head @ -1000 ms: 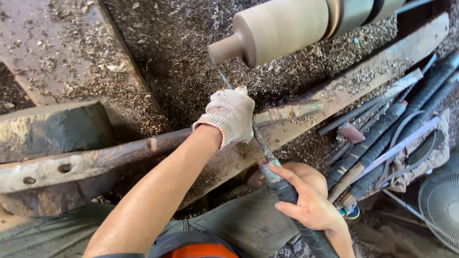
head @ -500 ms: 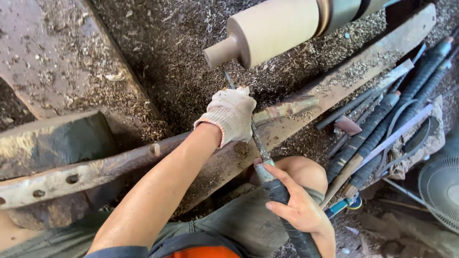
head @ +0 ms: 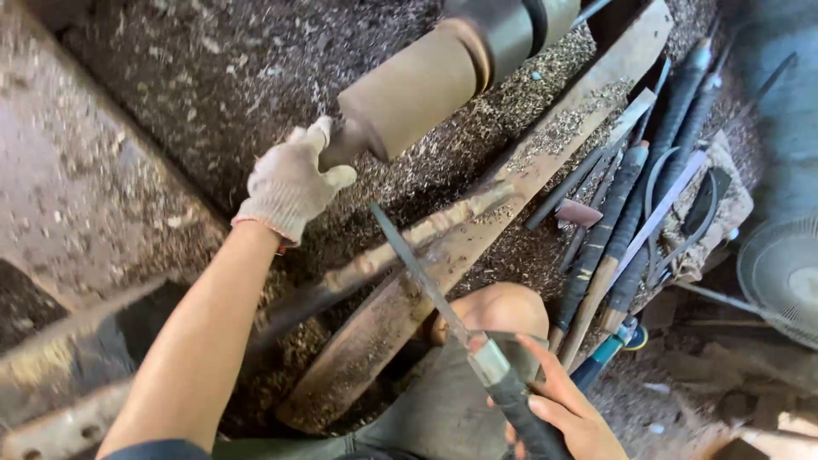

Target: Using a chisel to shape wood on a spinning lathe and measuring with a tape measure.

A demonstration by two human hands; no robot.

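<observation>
A pale wooden cylinder point(head: 409, 92) is mounted on a lathe, with a narrow stub at its left end. My left hand point(head: 290, 183), in a white knit glove, reaches up and touches that stub. My right hand point(head: 567, 413), bare, grips the dark handle of a long turning chisel point(head: 426, 281). The chisel's thin blade points up and left, lying over the rusty tool-rest bar point(head: 443, 223), apart from the cylinder.
A wooden plank point(head: 545, 162) runs diagonally under the lathe, covered in shavings point(head: 213, 94). Several long-handled tools point(head: 630, 196) lie in a row at right. A fan point(head: 780, 277) stands at the right edge. My knee point(head: 498, 311) is below the plank.
My left hand left the chisel blade on the rest and moved up to the cylinder's stub. The chisel has pulled back from the wood. The view has shifted right.
</observation>
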